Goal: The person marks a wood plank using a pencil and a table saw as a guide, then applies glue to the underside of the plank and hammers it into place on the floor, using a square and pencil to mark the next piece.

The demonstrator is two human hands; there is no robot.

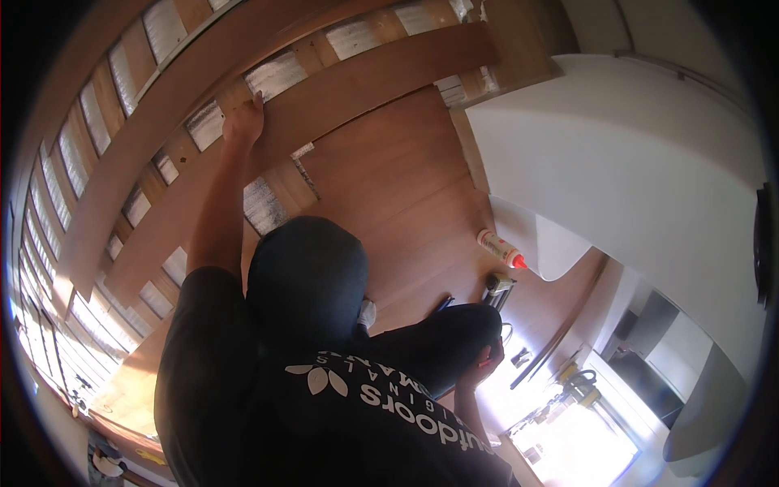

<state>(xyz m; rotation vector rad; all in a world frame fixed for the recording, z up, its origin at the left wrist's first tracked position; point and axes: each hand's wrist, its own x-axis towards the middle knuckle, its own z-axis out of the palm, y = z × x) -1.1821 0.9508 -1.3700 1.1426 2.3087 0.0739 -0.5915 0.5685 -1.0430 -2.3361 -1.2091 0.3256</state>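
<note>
My left hand (243, 123) reaches out over the framework, at the gap between two long reddish-brown boards. Its fingers are bent and the thumb points away from me; what they hold, if anything, is hidden. The nearer board (357, 89) passes beneath my wrist, and the farther board (174, 89) curves beyond it. Wooden slats (312, 55) and silvery sheeting (276, 75) show between them. My right hand (484, 363) is low beside my bent right knee (487, 321), curled round a small red object (485, 363) that is mostly covered.
A glue bottle (497, 245) with a red nozzle lies on the brown panel (389, 170), close to a white curved surface (600, 146). A nail-gun-like tool (497, 288) sits beyond my right knee. Bright light falls around a yellowish machine (578, 385) at the right.
</note>
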